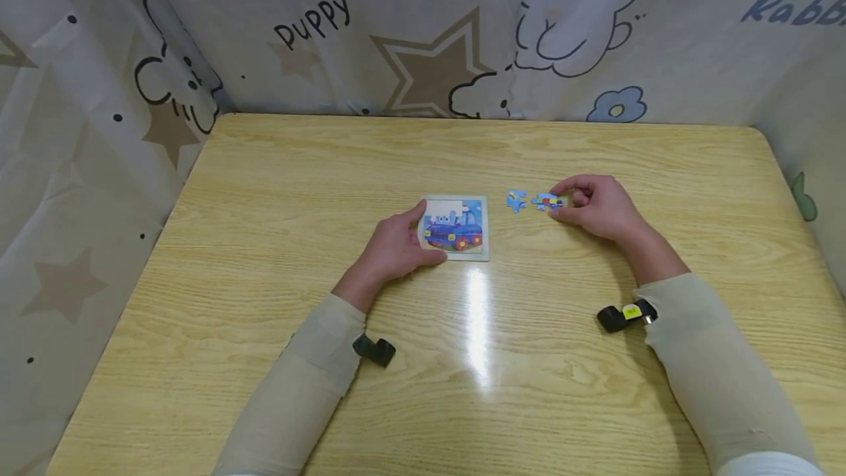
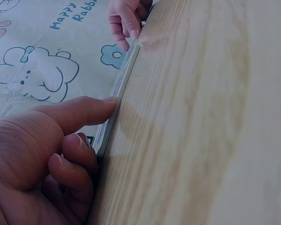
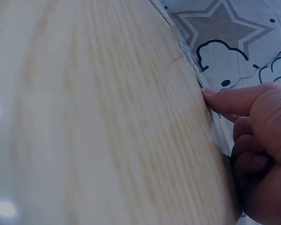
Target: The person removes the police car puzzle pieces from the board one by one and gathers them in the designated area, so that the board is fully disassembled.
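A small jigsaw puzzle board (image 1: 486, 230) with a pale frame lies on the table, showing a blue car with red wheels. Part of its picture, at the upper left, is blank. My left hand (image 1: 395, 244) grips the board's left side, thumb along the near edge and a finger at the upper left corner. To the right, my right hand (image 1: 604, 204) pinches a multicoloured jigsaw piece (image 1: 546, 201) at its right end, low over or on the table. A light-blue jigsaw piece (image 1: 516, 200) lies between that piece and the board. Both wrist views show the things nearly edge-on.
The wood-grain table (image 1: 264, 204) extends around both hands. A printed cloth (image 1: 423, 35) hangs behind its far edge and along the sides. Small black devices sit on the left cuff (image 1: 374, 350) and the right cuff (image 1: 626, 314). A light glare shines on the table below the board.
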`<state>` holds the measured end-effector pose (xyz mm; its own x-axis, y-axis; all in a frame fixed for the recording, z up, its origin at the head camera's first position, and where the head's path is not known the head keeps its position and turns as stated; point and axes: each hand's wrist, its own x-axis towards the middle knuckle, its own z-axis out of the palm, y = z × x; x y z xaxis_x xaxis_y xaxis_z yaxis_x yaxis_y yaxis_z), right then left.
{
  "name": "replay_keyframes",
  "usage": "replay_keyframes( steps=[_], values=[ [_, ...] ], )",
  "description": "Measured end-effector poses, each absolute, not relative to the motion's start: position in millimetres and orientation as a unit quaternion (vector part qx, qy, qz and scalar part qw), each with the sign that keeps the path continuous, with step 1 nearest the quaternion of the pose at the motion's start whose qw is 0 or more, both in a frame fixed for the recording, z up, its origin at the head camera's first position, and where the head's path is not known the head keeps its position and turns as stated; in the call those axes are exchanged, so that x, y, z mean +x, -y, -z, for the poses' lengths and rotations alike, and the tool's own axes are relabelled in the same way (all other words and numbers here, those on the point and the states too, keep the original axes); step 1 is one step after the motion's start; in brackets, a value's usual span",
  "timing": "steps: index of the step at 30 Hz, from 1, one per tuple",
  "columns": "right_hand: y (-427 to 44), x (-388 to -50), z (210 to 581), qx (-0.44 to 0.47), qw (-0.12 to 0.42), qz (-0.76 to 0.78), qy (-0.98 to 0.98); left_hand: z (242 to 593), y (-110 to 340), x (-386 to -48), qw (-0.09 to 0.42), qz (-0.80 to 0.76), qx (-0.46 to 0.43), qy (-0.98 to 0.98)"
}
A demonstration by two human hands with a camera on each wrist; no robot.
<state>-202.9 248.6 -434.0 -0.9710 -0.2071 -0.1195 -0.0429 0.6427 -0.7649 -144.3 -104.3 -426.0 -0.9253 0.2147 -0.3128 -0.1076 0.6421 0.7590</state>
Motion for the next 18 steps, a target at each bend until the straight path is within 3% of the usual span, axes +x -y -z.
replay_keyframes(
  steps=[18],
  values=[
    [-246.9, -202.6, 435.5, -0.052, 0.103, 0.428, -0.897, 424.1, 103.5, -143.7, 0.201, -0.431, 0.024, -0.879]
  ],
)
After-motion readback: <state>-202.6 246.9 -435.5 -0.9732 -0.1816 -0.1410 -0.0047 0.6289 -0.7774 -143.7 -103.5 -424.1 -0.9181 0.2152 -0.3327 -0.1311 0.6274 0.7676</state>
